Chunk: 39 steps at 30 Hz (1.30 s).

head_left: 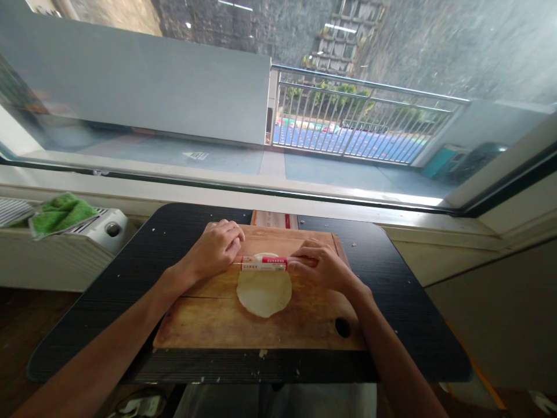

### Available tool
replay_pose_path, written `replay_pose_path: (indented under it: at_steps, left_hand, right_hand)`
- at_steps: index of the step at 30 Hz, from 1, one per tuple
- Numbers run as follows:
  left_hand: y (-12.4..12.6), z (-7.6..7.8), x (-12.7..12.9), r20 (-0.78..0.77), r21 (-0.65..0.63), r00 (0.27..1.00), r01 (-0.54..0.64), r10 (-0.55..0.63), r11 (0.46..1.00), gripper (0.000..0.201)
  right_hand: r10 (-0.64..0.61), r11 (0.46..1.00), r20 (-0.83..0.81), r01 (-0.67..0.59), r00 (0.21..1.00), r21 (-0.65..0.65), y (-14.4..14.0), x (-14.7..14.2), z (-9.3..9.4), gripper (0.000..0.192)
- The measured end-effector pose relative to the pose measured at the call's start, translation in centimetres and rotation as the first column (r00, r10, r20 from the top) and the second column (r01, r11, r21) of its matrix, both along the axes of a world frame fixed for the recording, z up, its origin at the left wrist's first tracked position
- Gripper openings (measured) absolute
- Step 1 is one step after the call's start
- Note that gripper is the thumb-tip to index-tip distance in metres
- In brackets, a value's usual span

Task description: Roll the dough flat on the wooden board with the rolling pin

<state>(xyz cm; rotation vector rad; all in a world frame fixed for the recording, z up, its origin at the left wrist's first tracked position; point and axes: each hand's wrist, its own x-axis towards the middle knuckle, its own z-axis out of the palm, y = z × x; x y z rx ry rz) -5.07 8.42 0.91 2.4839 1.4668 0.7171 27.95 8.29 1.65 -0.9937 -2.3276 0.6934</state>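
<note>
A rolling pin [264, 263] with a red and white printed label lies crosswise over the far part of a flat round of dough [264, 293]. My left hand [221, 247] is wrapped round its left end, and my right hand [317, 264] grips the right end. The dough is pale and thin with a slightly uneven edge; the pin hides a strip of it, and a sliver shows beyond. Underneath is a wooden cutting board [209, 325] with a dark round hole near its front right corner.
The board rests on a black table [402, 302] scattered with small crumbs. Behind the board a printed card or booklet [275, 219] is partly covered. A green cloth [65, 215] lies on a white appliance at left. A large window [174, 139] faces the table.
</note>
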Motion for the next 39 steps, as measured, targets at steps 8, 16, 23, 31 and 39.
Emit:
replay_pose_path:
  at_steps: [8, 16, 23, 31, 39]
  left_hand:
    - [-0.1, 0.5, 0.0, 0.031, -0.081, 0.991, 0.136, -0.134, 0.987, 0.033]
    - [-0.8, 1.8, -0.1, 0.237, -0.228, 0.928, 0.340, -0.287, 0.912, 0.036]
    - [-0.6, 1.7, -0.7, 0.372, -0.394, 0.889, 0.412, -0.267, 0.821, 0.022]
    - [-0.5, 2.7, -1.1, 0.363, -0.424, 0.851, 0.514, -0.381, 0.746, 0.033]
    - [-0.4, 2.2, -1.0, 0.404, -0.432, 0.852, 0.500, -0.334, 0.751, 0.035]
  right_hand:
    - [0.046, 0.995, -0.056, -0.051, 0.997, -0.088, -0.3, 0.2, 1.2, 0.028]
    - [0.050, 0.974, -0.058, -0.061, 0.997, -0.219, -0.8, 0.2, 1.4, 0.037]
    - [0.075, 0.976, 0.070, -0.058, 0.995, -0.209, -0.7, 0.7, 0.9, 0.053]
    - [0.131, 0.952, 0.077, -0.104, 0.988, -0.288, -0.7, 0.8, 0.6, 0.050]
    - [0.124, 0.930, -0.026, -0.126, 0.992, -0.345, -0.8, 0.5, 1.0, 0.050]
